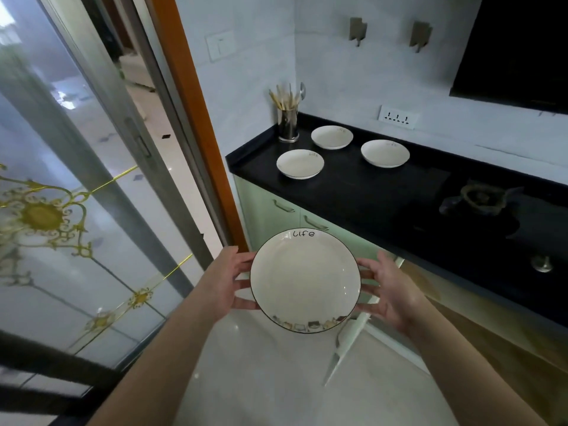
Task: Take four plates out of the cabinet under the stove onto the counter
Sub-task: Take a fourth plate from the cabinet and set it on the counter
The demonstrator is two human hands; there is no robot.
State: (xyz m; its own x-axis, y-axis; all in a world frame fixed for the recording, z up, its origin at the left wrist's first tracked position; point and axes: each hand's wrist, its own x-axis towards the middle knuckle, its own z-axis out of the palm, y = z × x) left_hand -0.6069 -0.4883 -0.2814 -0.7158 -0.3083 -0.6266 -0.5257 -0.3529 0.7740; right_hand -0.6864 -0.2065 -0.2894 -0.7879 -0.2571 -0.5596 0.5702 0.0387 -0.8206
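Item: fourth plate (pixel 305 281), round, no long axis; face up, roughly level, "Life" lettering on its far rim. Left hand (pixel 226 282) grips its left rim with curled fingers; right hand (pixel 388 292) grips the right rim likewise. Held in the air before the counter (pixel 362 192), whose front edge lies ahead and slightly right. Three plates (pixel 300 164) (pixel 332 136) (pixel 384 153) sit near the counter's left end.

Black stone counter (pixel 353 192) along the tiled wall. Three white shallow plates with dark rims directly on it, well apart from one another: near-left plate (pixel 300 164), back plate (pixel 332 136), right plate (pixel 385 153). Shiny metal utensil cup (pixel 288 124) holding wooden chopsticks stands in the far left corner. Black gas hob (pixel 479 210) set in at right, dark burner (pixel 481 199) on it
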